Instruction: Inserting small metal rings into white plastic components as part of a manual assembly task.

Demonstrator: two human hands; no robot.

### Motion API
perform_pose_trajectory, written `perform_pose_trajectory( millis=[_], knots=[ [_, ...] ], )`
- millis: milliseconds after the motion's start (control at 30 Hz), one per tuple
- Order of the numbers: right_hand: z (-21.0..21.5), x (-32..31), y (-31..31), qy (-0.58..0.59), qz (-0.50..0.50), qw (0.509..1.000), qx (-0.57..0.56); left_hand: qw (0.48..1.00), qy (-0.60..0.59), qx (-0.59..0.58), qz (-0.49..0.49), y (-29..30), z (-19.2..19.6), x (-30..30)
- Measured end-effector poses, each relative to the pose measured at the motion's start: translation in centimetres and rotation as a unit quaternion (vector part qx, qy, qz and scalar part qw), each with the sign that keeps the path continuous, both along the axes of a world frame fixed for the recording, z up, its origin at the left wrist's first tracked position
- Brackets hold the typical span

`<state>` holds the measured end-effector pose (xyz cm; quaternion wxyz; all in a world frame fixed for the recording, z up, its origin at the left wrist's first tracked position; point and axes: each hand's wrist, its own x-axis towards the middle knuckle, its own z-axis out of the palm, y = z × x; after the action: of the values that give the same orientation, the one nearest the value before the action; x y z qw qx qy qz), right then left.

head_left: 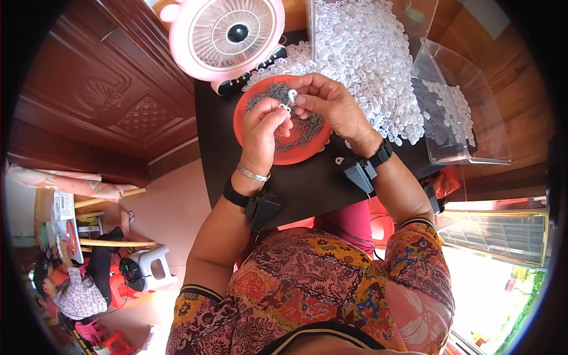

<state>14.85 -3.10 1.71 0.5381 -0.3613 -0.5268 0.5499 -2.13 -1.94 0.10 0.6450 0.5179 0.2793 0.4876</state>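
Sitting at the far left is another person in a white patterned top and dark trousers. Above them stands a dark red-brown carved wooden door, and a pale grey plastic stool is just to that person's right. Next comes the black tabletop in front of me, with a round pink fan at its far left corner. My left hand, with a silvery bracelet at the wrist, is raised above a round orange-red plastic dish. Its thumb and forefinger are together, pinched on a small pale hooked piece. Beneath my hands, many small grey pieces lie heaped in the dish. My right hand meets the left one from the other side, thumb and forefinger clamped on a flat white oval piece with a hole, which sits just above the pale one; I cannot tell whether the two touch. Behind and to the right of the dish, a large heap of white oval plastic pieces spreads over the table. At the right edge, a clear plastic bin lies tilted, with more white pieces inside.
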Motion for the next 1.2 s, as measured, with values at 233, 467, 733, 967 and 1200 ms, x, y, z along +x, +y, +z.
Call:
perform_pose_trajectory(
  millis=[233,467,733,967,1200],
  knots=[
    [0.10,1.02,0.24,0.012,0.035,0.999,-0.030,0.999,0.039,0.006,0.017,-0.22,-0.51,0.12],
    [0.11,0.88,0.12,-0.003,0.023,1.000,-0.005,0.999,0.035,0.009,0.017,-0.10,-0.51,0.11],
    [0.02,0.95,0.14,-0.029,0.019,0.999,0.005,0.999,0.040,0.009,0.029,-0.08,-0.71,0.21],
    [0.02,0.46,-0.20,-0.054,0.026,0.998,0.029,0.998,0.047,0.006,0.032,-0.16,-0.74,0.28],
    [0.20,0.03,-0.49,-0.091,0.035,0.993,0.059,0.998,0.038,-0.002,0.041,-0.52,-0.72,0.57]
  ],
)
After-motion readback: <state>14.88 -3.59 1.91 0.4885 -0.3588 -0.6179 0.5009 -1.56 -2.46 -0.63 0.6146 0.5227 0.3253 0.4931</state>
